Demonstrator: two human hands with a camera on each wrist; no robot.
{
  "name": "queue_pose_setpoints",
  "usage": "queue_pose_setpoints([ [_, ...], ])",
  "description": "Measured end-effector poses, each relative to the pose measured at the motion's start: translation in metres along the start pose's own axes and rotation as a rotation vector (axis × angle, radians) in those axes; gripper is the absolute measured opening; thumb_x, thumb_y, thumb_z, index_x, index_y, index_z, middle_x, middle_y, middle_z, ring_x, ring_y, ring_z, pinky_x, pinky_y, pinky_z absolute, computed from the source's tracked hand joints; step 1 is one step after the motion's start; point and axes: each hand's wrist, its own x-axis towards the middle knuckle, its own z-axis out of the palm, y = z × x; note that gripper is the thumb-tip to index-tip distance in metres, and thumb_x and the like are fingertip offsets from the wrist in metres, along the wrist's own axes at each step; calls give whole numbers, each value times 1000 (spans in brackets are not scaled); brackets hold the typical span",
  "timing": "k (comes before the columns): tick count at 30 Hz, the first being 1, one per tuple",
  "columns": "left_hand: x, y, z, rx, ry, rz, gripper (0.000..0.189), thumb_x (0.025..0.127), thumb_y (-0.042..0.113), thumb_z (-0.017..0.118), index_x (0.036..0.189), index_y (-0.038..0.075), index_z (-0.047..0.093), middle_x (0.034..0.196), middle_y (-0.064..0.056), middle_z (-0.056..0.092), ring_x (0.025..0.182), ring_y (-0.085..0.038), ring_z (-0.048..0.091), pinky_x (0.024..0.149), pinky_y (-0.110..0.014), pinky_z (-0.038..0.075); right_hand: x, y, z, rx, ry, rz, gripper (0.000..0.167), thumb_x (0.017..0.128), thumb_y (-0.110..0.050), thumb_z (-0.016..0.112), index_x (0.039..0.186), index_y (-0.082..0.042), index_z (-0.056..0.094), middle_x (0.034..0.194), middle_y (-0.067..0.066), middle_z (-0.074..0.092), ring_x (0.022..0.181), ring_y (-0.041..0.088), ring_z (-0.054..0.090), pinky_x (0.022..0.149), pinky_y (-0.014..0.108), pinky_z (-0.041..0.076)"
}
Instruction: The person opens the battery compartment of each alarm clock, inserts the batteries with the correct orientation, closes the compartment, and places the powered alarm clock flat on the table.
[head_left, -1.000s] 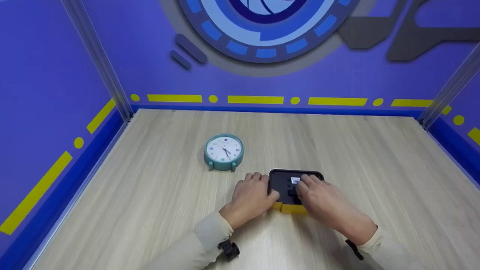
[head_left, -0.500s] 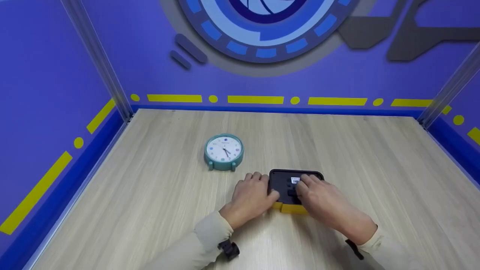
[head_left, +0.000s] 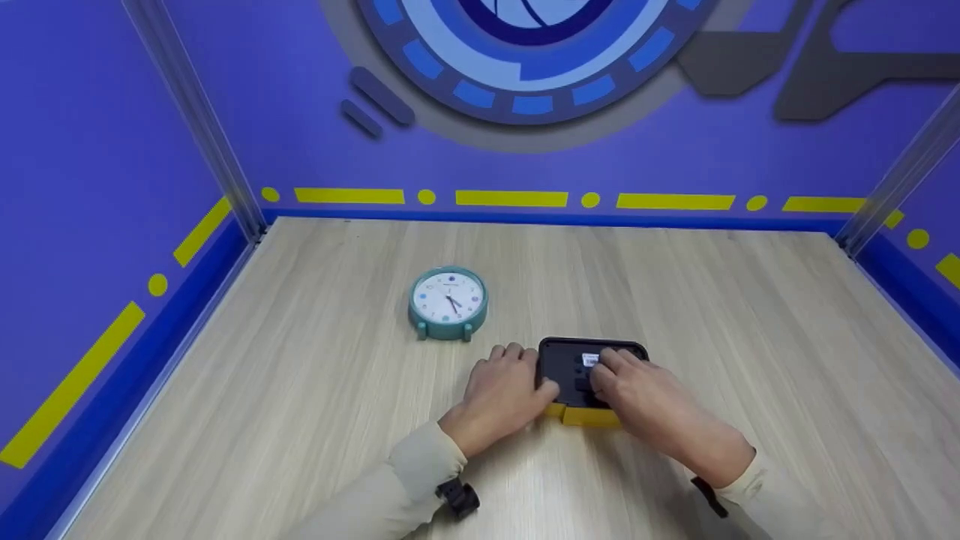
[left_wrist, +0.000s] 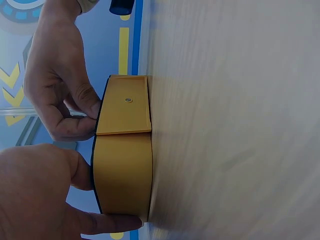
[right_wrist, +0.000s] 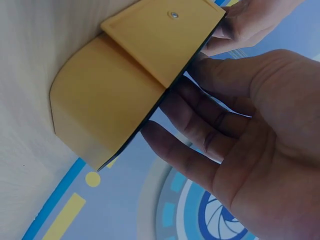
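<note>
A yellow clock with a black back (head_left: 559, 371) lies back side up on the table. Its back bears a white label (head_left: 591, 360) and small dark knobs. My left hand (head_left: 501, 394) grips its left end, thumb on the near corner and fingers along the side. Over the right part of the back, my right hand (head_left: 651, 397) has its thumb and fingers curled together in a pinch at the back; what lies between the fingertips is hidden. Both wrist views show the clock's yellow side (left_wrist: 122, 172), with a screw (left_wrist: 129, 100) in its raised base.
Behind and left of the hands, a round teal alarm clock (head_left: 448, 304) lies face up on two short feet. The wooden table (head_left: 300, 360) is bounded by blue walls (head_left: 525, 169) at the back and sides.
</note>
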Motion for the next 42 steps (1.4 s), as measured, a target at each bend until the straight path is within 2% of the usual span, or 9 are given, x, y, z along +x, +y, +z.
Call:
queue_pose_setpoints([
  [5,0,0,-1,-6,-5,-1,54,100,41,54,133,1,67,119,-14,66,104,-29,59,85,-46,53,0,0,-1,5,-9,0,21,89,4,78,88,-5,59,86,7,53,80,25,56,66,41,56],
  [14,-1,0,-2,-9,-19,-6,55,101,41,52,136,1,66,122,-14,66,104,-29,58,87,-46,53,0,-1,-1,-6,22,-8,21,85,10,76,86,-4,60,85,8,55,79,25,57,65,41,56],
  [25,-1,1,-1,9,-19,-13,56,102,42,52,138,1,65,125,-14,66,107,-29,59,89,-47,53,-1,1,1,-56,29,-72,17,85,6,76,90,0,61,90,12,61,80,27,59,67,43,57],
  [42,0,1,-3,6,-34,-22,58,102,43,52,140,1,64,125,-14,65,107,-28,58,90,-47,53,0,5,2,-7,9,-50,21,88,7,76,86,-4,59,87,7,56,79,24,56,66,42,56],
])
